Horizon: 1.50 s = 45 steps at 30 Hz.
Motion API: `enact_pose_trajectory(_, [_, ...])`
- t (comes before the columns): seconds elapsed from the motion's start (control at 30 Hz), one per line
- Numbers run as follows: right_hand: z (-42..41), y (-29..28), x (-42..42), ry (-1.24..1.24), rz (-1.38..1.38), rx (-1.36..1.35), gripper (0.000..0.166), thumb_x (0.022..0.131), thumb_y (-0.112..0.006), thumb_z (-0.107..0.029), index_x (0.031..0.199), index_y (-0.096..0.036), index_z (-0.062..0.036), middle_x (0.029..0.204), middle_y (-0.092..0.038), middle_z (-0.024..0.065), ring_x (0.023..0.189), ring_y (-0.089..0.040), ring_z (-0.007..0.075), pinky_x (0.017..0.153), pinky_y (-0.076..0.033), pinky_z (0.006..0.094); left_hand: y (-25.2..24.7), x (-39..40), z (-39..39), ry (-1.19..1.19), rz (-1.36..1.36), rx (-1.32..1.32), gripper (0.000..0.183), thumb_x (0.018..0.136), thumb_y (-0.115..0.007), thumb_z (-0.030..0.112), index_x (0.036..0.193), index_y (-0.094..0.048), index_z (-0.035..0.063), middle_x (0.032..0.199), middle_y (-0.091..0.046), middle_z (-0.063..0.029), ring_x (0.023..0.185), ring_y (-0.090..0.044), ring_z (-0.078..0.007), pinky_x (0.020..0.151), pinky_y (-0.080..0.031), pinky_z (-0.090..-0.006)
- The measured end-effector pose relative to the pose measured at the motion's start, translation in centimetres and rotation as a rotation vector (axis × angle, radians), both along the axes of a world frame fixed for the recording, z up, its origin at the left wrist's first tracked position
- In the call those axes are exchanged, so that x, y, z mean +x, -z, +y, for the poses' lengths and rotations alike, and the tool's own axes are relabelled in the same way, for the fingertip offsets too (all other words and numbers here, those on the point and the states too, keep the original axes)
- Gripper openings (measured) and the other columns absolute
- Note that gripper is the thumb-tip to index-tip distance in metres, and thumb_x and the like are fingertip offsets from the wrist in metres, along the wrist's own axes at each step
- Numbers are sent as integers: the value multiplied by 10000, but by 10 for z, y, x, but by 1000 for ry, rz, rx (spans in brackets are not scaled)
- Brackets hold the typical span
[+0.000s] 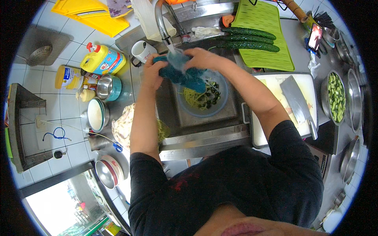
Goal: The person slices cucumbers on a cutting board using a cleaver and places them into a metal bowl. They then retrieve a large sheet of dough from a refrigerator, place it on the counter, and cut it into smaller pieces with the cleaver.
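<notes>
A wet teal cloth is stretched between my two hands under the running faucet. My left hand grips its left end, close to a white mug. Higher and to the right, my right hand holds the cloth near the water stream, its fingertips partly hidden by splashing. Below the cloth, a translucent bluish basin sits in the metal sink. Pale green shreds and dark green pieces lie in the basin, partly covered by the cloth.
Several cucumbers rest at the sink's back right, partly on a green mat. A cleaver lies on a white cutting board. Chopped cucumber fills a steel bowl. A yellow detergent jug stands left.
</notes>
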State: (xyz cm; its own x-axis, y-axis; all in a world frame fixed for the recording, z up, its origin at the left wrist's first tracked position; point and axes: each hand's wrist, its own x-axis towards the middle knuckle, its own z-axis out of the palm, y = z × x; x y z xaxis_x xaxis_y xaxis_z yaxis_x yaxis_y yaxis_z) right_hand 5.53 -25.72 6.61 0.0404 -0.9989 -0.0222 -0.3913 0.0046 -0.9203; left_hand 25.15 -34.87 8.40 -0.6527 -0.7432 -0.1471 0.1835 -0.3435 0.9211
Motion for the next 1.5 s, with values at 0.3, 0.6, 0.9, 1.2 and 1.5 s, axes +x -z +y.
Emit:
enact_pose_trajectory(0.3, [-11, 12, -22, 167, -768, 180, 336, 875, -515, -97, 1201, -554, -24, 998, -641, 66, 885, -625, 135, 744, -519, 270, -24, -1, -9, 379, -1053, -594, 542, 723, -724, 271, 1211, -565, 97, 1048, -625, -91, 890, -587, -225, 770, -468, -339])
enact_pose_trajectory(0.6, [-8, -4, -8, 120, -364, 232, 537, 885, -543, -494, 1122, -602, -15, 1066, -627, 101, 949, -587, 190, 797, -477, 371, -4, 55, -39, 142, -235, 22, 460, 823, -614, 221, 1223, -501, 24, 1101, -611, -106, 972, -603, -222, 843, -486, -348])
enact_pose_trajectory(0.9, [-7, -19, 29, -81, -52, -5, 596, 743, -690, -520, 1067, -612, -26, 997, -639, 150, 947, -609, 255, 786, -482, 378, -29, 18, 0, 318, -247, -224, 211, 829, -623, 116, 1025, -603, 40, 926, -628, -25, 840, -587, -113, 742, -464, -252])
enact_pose_trajectory(1.2, [-14, -24, 10, 36, 112, -10, 450, 765, -685, -374, 1049, -633, -29, 907, -649, 179, 874, -618, 269, 776, -469, 368, -43, 22, -4, 469, -964, -714, 221, 832, -668, 242, 922, -604, 51, 771, -555, 0, 738, -533, -93, 656, -435, -246])
enact_pose_trajectory(1.5, [-10, -18, 29, -8, 160, -145, 567, 729, -733, -266, 1168, -519, 24, 1020, -612, 229, 965, -604, 359, 850, -471, 406, -44, -17, 11, 12, -321, -223, 268, 881, -609, 251, 1024, -576, 27, 836, -595, -53, 716, -596, -159, 627, -495, -258])
